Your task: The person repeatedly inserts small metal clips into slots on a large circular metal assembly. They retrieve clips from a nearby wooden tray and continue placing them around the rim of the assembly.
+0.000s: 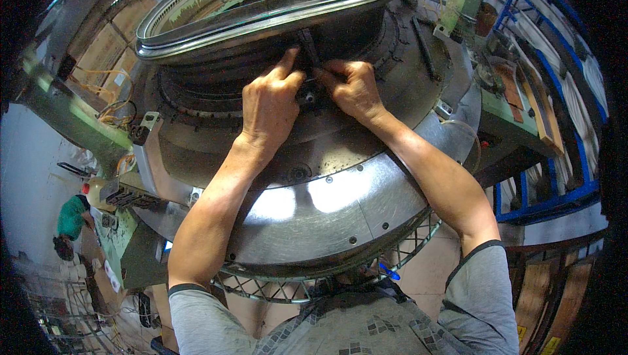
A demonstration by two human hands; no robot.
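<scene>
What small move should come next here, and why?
Probably the right hand should gently steady the dark upright strip: that hand is curled near the strip's lower end, while the left hand points its forefinger up beside it. Contact is hard to tell.

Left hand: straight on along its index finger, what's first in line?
Likely the dark wall below the shiny ring; the left hand's index fingertip may already touch it, as depth is unclear.

Glare whitens the metal ring (327, 221); corners are black
</scene>
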